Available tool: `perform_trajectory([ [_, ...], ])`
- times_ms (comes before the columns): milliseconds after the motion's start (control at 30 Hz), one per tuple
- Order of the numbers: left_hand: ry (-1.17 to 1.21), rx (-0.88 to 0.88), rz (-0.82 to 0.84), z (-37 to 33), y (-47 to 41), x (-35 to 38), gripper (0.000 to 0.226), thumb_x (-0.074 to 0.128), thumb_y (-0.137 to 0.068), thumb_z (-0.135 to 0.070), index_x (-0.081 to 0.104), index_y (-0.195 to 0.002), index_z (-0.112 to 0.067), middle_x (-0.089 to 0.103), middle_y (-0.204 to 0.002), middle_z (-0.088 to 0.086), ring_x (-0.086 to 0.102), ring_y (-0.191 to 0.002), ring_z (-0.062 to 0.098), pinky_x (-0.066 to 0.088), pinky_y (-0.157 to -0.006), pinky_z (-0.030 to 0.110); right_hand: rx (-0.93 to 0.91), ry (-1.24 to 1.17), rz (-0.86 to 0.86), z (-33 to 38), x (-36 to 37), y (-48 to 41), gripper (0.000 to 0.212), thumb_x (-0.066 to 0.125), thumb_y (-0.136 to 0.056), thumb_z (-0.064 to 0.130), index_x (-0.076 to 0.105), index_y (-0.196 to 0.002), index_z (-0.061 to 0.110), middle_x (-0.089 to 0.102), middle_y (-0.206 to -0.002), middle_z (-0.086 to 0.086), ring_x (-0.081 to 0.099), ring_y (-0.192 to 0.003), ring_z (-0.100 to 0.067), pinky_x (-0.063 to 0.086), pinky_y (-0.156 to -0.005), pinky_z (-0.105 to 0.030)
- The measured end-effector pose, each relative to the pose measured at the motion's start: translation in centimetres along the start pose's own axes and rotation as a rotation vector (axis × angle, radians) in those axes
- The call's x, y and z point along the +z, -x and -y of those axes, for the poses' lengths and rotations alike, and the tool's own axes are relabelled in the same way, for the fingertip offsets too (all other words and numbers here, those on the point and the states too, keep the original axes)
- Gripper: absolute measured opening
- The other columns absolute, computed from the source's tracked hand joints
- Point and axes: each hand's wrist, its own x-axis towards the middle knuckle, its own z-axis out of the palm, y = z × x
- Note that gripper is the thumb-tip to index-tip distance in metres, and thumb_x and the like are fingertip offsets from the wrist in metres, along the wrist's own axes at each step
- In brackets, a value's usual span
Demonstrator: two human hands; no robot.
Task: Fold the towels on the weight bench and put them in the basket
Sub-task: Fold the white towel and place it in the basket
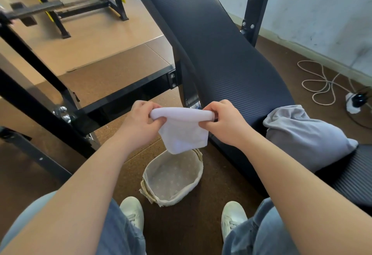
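Observation:
A small white towel [182, 132] hangs folded in the air between my two hands. My left hand [141, 121] grips its left top corner and my right hand [225, 122] grips its right top corner. Directly below the towel, on the floor between my feet, stands a cloth-lined woven basket [198, 176] with nothing visible inside. A grey towel [304, 136] lies crumpled on the dark padded weight bench [211, 49] to my right.
The bench's black steel frame [124, 93] runs across the left, close to the basket. A white cord and power strip [352, 101] lie on the brown floor at the right by the wall. More gym racks stand at the far left.

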Motion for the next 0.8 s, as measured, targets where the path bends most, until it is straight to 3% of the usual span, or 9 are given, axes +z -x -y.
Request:
perform_trajectory([
  [200,0.29,-0.005,-0.058,-0.7,0.3,-0.4,0.023,0.055,-0.105,-0.029,0.054,-0.128,-0.027,0.06,-0.117,-0.01,0.055,-0.097,0.0,0.039,-0.068,0.011,0.028,-0.277,0.024,0.6,-0.9,0.0,0.027,0.07,-0.096,0.027,0.06,-0.121,0.024,0.065,-0.114,0.008,0.062,-0.104,-0.008,0.05,-0.075,-0.021],
  [333,0.407,-0.024,-0.078,-0.7,0.3,-0.5,0.029,0.051,-0.104,-0.04,0.056,-0.128,-0.023,0.064,-0.114,-0.008,0.061,-0.097,0.003,0.046,-0.067,0.013,0.082,-0.544,0.02,0.8,-1.1,0.3,0.032,0.066,-0.099,0.027,0.053,-0.128,0.026,0.071,-0.116,0.003,0.072,-0.102,-0.012,0.062,-0.088,-0.037],
  [533,0.473,-0.078,-0.038,-0.4,0.3,-0.2,0.03,0.052,-0.103,-0.043,0.055,-0.126,-0.023,0.065,-0.115,-0.002,0.066,-0.103,0.016,0.061,-0.084,0.036,0.081,-0.655,-0.005,0.7,-1.0,0.5,0.03,0.057,-0.104,0.03,0.041,-0.128,0.037,0.074,-0.102,-0.008,0.076,-0.083,-0.02,0.061,-0.068,-0.034],
  [667,0.519,-0.108,-0.109,-0.2,0.3,-0.2,0.035,0.058,-0.101,-0.041,0.04,-0.131,-0.034,0.062,-0.119,0.002,0.066,-0.103,0.018,0.061,-0.082,0.037,0.022,-0.57,-0.039,0.6,-0.2,0.4,0.016,0.045,-0.109,0.031,0.037,-0.121,0.038,0.068,-0.075,-0.002,0.063,-0.06,-0.012,0.051,-0.055,-0.03],
  [733,0.505,-0.104,-0.15,0.1,0.2,-0.2,0.03,0.057,-0.103,-0.036,0.041,-0.128,-0.034,0.06,-0.116,0.001,0.064,-0.101,0.018,0.057,-0.077,0.033,-0.002,-0.573,0.045,0.7,0.0,0.4,0.014,0.042,-0.11,0.029,0.041,-0.115,0.042,0.071,-0.093,-0.004,0.069,-0.076,-0.015,0.059,-0.064,-0.033],
  [800,0.451,-0.081,-0.199,0.2,0.2,-0.2,0.014,0.054,-0.105,-0.033,0.051,-0.119,-0.03,0.059,-0.111,-0.006,0.061,-0.1,0.015,0.05,-0.071,0.027,-0.033,-0.543,0.153,0.6,-0.1,0.3,0.023,0.049,-0.107,0.024,0.049,-0.109,0.047,0.066,-0.115,-0.006,0.069,-0.101,-0.024,0.062,-0.084,-0.044],
])
